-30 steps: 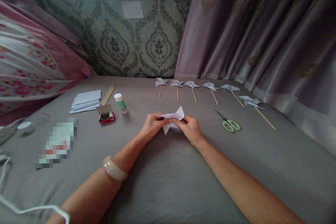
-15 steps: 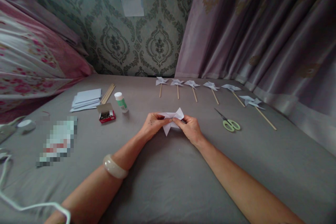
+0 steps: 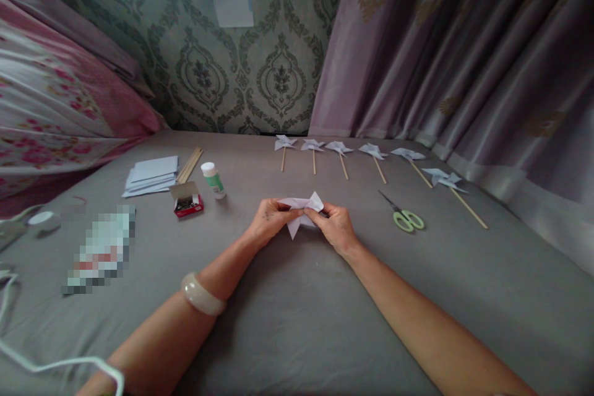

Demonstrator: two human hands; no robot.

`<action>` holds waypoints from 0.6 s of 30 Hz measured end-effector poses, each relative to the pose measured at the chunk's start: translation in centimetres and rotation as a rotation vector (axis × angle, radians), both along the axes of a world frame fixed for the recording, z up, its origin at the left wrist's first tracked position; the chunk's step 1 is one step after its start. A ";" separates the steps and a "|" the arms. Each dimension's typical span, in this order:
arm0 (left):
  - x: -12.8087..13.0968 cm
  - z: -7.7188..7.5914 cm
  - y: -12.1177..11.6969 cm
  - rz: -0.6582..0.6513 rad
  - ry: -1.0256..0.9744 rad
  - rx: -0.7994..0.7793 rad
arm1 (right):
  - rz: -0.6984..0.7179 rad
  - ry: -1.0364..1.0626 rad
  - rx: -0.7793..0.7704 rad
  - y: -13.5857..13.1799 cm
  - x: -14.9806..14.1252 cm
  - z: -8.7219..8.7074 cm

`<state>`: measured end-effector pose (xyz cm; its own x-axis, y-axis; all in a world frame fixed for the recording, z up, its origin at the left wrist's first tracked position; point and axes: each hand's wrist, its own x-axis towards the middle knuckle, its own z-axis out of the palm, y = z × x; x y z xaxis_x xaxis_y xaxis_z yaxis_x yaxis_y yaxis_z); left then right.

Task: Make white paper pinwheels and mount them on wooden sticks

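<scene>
A white paper pinwheel is held between my two hands over the grey sheet, its pointed blades sticking out above and below. My left hand grips its left side, with the thumb pressed near the centre. On the other side my right hand pinches it, thumb also at the middle. Both thumbs nearly meet and cover the pinwheel's centre. Fingers behind the paper are hidden. No stick shows on this pinwheel.
Several finished pinwheels on sticks lie in a row at the back right. Green-handled scissors rest right of my hands. Leftward are a glue stick, an open red box, wooden sticks, stacked paper and a white cable.
Almost nothing differs. The view has shifted very slightly, and both hands keep the same grip on the paper pinwheel.
</scene>
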<state>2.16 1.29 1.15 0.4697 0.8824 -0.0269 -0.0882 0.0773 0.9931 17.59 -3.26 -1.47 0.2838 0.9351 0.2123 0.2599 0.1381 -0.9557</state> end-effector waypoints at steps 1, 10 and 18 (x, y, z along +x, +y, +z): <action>0.0 0.0 0.0 -0.002 -0.003 -0.001 | 0.000 -0.001 -0.001 0.0 0.0 0.0; 0.0 -0.2 0.0 0.001 -0.006 0.003 | -0.010 0.008 -0.007 -0.1 -0.2 0.3; 0.0 -0.3 0.1 0.023 -0.007 0.022 | -0.012 -0.024 0.001 -0.1 -0.2 0.2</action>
<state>2.14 1.38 0.86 0.4498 0.8931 -0.0042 -0.0970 0.0535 0.9938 17.40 -3.32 -1.25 0.2900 0.9314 0.2199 0.2840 0.1357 -0.9492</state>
